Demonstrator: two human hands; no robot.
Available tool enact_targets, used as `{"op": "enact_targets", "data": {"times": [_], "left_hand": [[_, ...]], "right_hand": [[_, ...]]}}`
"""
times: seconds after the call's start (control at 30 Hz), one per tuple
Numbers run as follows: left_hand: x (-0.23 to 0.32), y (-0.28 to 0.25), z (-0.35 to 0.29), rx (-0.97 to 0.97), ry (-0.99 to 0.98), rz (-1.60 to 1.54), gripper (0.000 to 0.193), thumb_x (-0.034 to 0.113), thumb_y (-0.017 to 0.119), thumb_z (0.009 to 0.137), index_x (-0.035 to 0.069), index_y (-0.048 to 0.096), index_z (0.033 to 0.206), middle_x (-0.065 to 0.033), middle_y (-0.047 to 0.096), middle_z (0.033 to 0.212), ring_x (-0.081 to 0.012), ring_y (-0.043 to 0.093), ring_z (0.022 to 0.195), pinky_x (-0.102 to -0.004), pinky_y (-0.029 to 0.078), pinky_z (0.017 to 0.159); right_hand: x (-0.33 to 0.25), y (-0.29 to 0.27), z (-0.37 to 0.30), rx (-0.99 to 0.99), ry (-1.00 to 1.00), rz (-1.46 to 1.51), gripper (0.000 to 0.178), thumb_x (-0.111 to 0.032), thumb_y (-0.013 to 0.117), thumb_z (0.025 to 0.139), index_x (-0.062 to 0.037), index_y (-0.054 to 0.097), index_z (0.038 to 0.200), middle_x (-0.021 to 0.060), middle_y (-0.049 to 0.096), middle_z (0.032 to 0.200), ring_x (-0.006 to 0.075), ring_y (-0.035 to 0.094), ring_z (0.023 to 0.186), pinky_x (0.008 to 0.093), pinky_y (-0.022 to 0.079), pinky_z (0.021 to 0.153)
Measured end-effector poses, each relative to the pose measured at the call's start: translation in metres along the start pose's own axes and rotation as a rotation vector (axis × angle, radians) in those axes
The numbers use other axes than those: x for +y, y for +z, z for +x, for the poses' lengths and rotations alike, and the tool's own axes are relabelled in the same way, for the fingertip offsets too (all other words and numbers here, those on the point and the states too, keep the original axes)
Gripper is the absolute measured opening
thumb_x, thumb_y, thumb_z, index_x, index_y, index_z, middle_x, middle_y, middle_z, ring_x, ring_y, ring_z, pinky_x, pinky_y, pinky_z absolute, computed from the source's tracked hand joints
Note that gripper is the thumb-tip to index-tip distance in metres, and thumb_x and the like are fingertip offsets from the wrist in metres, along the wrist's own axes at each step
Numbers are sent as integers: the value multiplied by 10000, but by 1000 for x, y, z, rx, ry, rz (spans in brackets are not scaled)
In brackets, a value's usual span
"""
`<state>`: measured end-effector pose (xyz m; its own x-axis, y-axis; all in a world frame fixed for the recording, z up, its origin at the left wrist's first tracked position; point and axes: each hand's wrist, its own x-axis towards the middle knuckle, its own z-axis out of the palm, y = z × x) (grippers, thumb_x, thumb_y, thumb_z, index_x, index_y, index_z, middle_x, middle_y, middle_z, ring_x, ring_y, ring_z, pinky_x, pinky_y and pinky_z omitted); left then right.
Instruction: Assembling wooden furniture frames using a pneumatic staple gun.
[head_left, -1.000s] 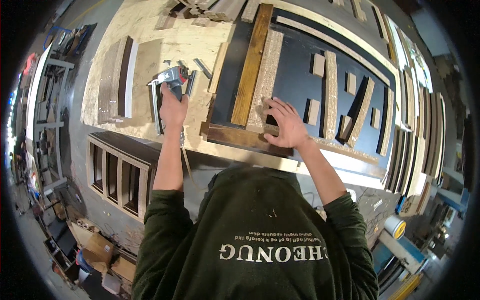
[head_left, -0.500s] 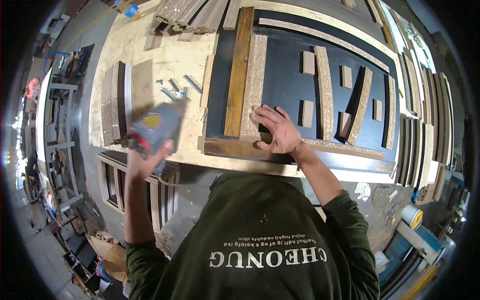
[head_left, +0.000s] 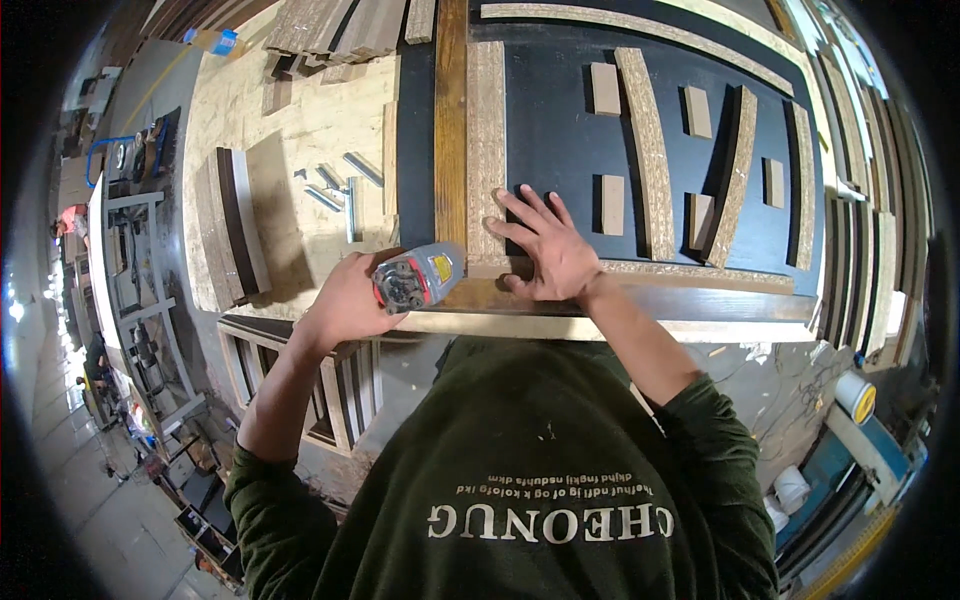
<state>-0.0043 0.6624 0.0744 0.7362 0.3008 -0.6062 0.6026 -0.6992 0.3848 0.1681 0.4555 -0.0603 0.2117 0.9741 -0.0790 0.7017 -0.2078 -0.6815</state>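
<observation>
My left hand (head_left: 347, 298) is wrapped round a grey and red nail gun (head_left: 432, 272). The tool is over the corner where an upright brown wooden strip (head_left: 451, 150) meets the front brown rail (head_left: 640, 302); whether its nose touches the wood is hidden. My right hand (head_left: 555, 260) lies with spread fingers by the lower end of a chipboard strip (head_left: 486, 130), fingertips on it and thumb near the front rail. These pieces lie on or along the edge of a black panel (head_left: 550, 130).
Several chipboard strips (head_left: 645, 150) and small blocks (head_left: 612, 205) lie on the panel. Metal fastener strips (head_left: 325, 197) lie left on the pale table (head_left: 340, 110), beside stacked boards (head_left: 225, 225). More wood strips (head_left: 350, 30) are piled at the back left.
My left hand has brought the nail gun rightward from over the table to the frame corner. My right hand stays by the chipboard strip. The view has shifted slightly.
</observation>
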Motion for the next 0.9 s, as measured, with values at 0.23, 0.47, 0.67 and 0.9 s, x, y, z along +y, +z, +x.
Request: {"op": "enact_targets", "data": {"times": [0.23, 0.47, 0.67, 0.9], "left_hand": [[2, 2, 14, -120, -62, 18, 738, 276, 819, 617, 18, 531, 1245, -220, 559, 1143, -340, 545, 1107, -386, 434, 974], [12, 7, 23, 3, 119, 50, 425, 249, 740, 649, 51, 657, 1016, -172, 672, 939, -372, 626, 884, -395, 506, 810], [7, 13, 23, 81, 237, 52, 401, 237, 737, 648, 52, 660, 995, -178, 668, 900, -376, 623, 862, -415, 506, 794], [17, 7, 31, -166, -44, 57, 677, 268, 808, 612, 15, 580, 1196, -218, 607, 1050, -355, 574, 1030, -389, 449, 938]], "right_hand": [[2, 2, -1, 41, -21, -13, 705, -319, 702, 657, -186, 493, 1317, 81, 258, 1525, 356, 230, 1407, 569, 173, 1141], [5, 5, -1, 58, -7, -18, 708, -333, 700, 651, -198, 493, 1314, 76, 280, 1507, 348, 242, 1401, 567, 176, 1141], [4, 4, -1, 48, -24, -33, 717, -358, 694, 655, -195, 484, 1321, 88, 279, 1500, 345, 220, 1408, 558, 157, 1149], [6, 7, -1, 62, -33, -43, 715, -359, 690, 656, -199, 482, 1321, 87, 283, 1499, 347, 233, 1401, 562, 162, 1146]]}}
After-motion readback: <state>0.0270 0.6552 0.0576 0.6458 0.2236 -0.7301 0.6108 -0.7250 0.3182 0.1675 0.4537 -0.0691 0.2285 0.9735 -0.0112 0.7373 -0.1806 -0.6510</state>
